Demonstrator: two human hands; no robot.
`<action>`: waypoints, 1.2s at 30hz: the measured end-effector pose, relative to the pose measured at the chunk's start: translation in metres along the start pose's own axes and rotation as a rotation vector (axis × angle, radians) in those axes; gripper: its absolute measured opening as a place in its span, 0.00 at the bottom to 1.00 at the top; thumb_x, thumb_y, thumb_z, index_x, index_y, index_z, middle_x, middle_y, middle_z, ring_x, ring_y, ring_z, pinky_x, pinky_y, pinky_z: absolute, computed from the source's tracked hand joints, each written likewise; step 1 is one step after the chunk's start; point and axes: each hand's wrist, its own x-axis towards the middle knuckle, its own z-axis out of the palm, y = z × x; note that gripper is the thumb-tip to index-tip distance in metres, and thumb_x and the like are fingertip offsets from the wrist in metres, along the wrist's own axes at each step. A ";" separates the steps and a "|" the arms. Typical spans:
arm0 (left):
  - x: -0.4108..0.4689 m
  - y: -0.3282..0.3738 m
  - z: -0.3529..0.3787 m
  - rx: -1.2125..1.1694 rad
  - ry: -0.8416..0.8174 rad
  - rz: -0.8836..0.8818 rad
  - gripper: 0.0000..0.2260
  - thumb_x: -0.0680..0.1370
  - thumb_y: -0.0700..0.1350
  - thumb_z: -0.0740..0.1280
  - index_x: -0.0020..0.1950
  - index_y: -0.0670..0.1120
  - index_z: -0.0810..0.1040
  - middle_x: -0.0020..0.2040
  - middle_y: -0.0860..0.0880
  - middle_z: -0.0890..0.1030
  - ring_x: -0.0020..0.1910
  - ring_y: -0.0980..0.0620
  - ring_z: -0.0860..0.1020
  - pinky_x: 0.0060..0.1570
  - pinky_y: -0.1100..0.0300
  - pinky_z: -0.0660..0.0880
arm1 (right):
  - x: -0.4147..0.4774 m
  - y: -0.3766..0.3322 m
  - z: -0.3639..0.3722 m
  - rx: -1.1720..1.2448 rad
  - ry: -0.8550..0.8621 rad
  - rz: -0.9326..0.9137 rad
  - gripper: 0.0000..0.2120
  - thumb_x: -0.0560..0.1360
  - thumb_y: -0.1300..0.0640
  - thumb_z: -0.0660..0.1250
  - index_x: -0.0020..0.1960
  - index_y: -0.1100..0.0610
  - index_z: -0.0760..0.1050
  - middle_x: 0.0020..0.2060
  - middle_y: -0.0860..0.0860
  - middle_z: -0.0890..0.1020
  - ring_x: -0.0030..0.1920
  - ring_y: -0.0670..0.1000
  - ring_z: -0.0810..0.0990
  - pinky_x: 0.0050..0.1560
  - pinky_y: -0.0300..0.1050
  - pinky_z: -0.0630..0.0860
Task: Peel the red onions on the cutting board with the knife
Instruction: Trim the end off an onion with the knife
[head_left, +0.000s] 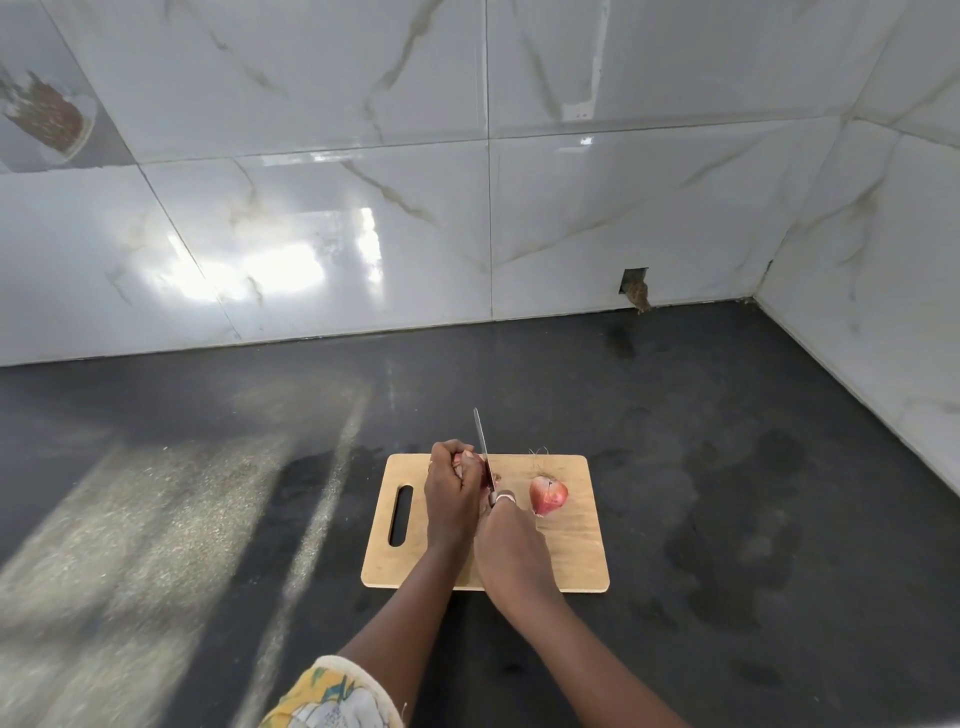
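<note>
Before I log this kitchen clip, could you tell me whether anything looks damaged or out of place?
Yes. The wall tile has a rough square hole just above the counter, with brown debris in it. A brown scarred patch marks the tile at far left. The board, knife and onions look ordinary.

L hand (452, 493) curls round a small red onion (460, 460) over the pale wooden cutting board (576, 551). R hand (511, 540) grips a slim steel knife (482, 441), blade pointing away, against that onion. 2nd reddish-pink onion (548, 496) lies on the board, just to the right. All on a dark stone counter (727, 441), w/ white marble-look wall tiles (623, 208) behind.
</note>
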 end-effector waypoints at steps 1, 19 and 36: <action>0.000 0.000 0.000 -0.002 -0.001 -0.002 0.02 0.79 0.38 0.59 0.49 0.44 0.69 0.43 0.48 0.76 0.39 0.58 0.73 0.36 0.75 0.69 | -0.002 0.003 0.001 0.000 0.003 0.003 0.14 0.82 0.58 0.51 0.65 0.57 0.68 0.57 0.53 0.77 0.54 0.52 0.79 0.41 0.39 0.69; -0.001 -0.008 0.008 -0.033 0.039 -0.039 0.03 0.78 0.39 0.60 0.49 0.47 0.68 0.45 0.48 0.76 0.44 0.49 0.74 0.39 0.64 0.69 | 0.022 0.002 0.004 0.070 0.007 -0.018 0.14 0.82 0.56 0.51 0.63 0.56 0.70 0.55 0.54 0.79 0.53 0.53 0.79 0.42 0.41 0.70; 0.001 -0.011 0.006 -0.109 0.053 -0.061 0.03 0.78 0.43 0.57 0.49 0.48 0.70 0.47 0.50 0.76 0.48 0.53 0.74 0.44 0.69 0.68 | 0.007 0.034 -0.007 0.765 -0.210 0.144 0.10 0.81 0.52 0.57 0.52 0.58 0.70 0.28 0.50 0.70 0.22 0.46 0.65 0.21 0.39 0.63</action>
